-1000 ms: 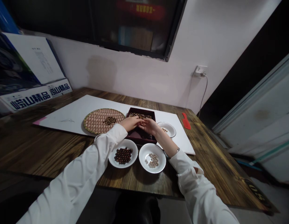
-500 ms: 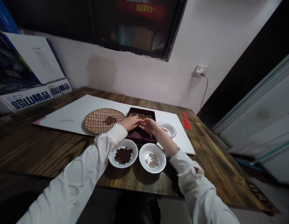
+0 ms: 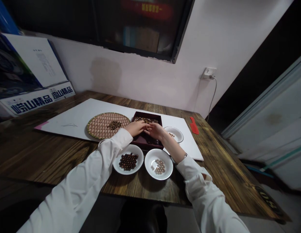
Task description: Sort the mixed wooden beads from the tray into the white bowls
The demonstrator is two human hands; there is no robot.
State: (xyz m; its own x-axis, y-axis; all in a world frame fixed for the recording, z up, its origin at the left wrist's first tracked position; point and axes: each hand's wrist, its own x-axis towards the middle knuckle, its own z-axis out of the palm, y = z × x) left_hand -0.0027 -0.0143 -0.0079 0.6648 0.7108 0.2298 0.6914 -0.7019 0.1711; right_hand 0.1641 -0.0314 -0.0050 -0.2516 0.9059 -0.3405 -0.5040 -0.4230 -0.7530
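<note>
Inspecting the head view: left hand [image 3: 135, 128] and right hand [image 3: 156, 131] meet, fingers curled, above a dark maroon tray [image 3: 140, 141] at twelve o'clock on the worktop [image 3: 43, 152]; any grip cannot be told. Its small round beads [image 3: 145, 120] look hard, light and apt to roll; pinch singly between fingertips.

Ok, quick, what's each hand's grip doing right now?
Left hand: over the dark maroon rectangular tray, can't tell if it holds anything.
Right hand: also over the tray, can't tell either.
</note>
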